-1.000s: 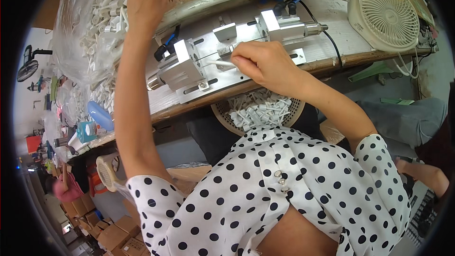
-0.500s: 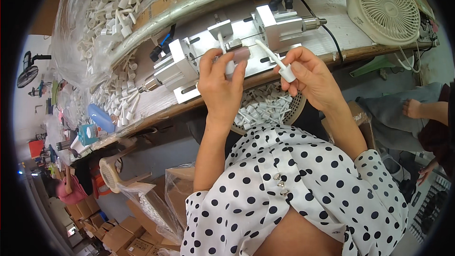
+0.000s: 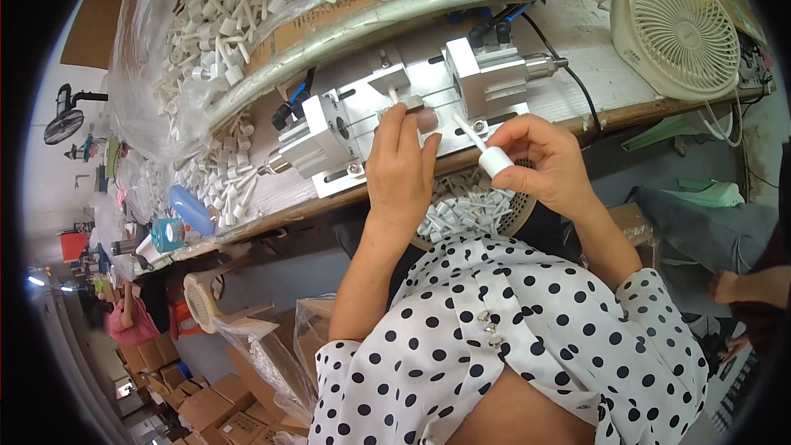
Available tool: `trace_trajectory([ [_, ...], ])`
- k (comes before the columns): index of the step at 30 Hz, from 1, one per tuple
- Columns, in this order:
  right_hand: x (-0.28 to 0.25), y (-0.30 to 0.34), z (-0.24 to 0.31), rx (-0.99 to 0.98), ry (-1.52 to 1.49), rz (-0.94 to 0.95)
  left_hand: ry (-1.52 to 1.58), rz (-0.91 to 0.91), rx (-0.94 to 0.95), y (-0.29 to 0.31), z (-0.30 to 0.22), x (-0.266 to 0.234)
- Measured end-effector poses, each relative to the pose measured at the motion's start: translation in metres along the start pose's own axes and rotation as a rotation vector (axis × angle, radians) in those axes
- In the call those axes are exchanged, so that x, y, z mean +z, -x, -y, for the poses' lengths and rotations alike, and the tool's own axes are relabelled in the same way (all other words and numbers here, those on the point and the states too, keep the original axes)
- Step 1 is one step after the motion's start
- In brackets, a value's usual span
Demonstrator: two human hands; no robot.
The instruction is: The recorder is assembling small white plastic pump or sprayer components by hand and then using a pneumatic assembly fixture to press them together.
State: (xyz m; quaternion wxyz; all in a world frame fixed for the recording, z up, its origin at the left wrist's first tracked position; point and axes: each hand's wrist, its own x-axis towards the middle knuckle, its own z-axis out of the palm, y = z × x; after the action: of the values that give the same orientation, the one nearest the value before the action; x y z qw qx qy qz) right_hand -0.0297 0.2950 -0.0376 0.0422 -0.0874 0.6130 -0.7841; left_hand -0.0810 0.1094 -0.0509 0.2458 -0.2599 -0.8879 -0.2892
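My left hand point(image 3: 400, 169) is at the metal clamping fixture point(image 3: 420, 128), its fingers curled over the middle block. The tip of a white stemmed cap point(image 3: 393, 95) shows past those fingers; the rest of it is hidden behind them. Between thumb and fingers, my right hand point(image 3: 540, 163) pinches another white stemmed cap point(image 3: 495, 161). Its wide end faces me, and its thin stem points up and left toward the fixture. A pinkish round part point(image 3: 426, 120) sits beside my left fingertips.
Many white stemmed caps point(image 3: 218, 41) fill a plastic-lined box behind the fixture, and more lie in a round basket point(image 3: 521, 213) below the bench edge. A white fan point(image 3: 680, 33) stands at the right. Air cylinders point(image 3: 317, 144) flank the fixture. Another person's arm point(image 3: 754, 287) shows far right.
My left hand has moved with its cap closer against the fixture's middle, covering the wide end. My right hand has tilted its cap so the wide end turns more toward me. The view has shifted slightly.
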Motion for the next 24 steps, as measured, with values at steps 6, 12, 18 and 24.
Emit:
trace_trajectory([
  [6, 0.005, -0.034, 0.018, -0.669, 0.749, 0.070, 0.145, 0.012, 0.021, -0.095, 0.022, -0.031],
  [12, 0.027, -0.075, 0.004, -0.847, 1.011, 0.287, -0.227, 0.034, 0.110, -0.199, 0.124, 0.014],
  [18, 0.034, -0.091, -0.007, -0.967, 1.303, 0.404, 0.039, -0.064, 0.058, -0.159, 0.087, -0.024],
  [24, 0.039, -0.100, 0.018, -0.770, 1.295, 0.508, 0.593, -0.087, -0.332, -0.073, 0.041, -0.070],
])
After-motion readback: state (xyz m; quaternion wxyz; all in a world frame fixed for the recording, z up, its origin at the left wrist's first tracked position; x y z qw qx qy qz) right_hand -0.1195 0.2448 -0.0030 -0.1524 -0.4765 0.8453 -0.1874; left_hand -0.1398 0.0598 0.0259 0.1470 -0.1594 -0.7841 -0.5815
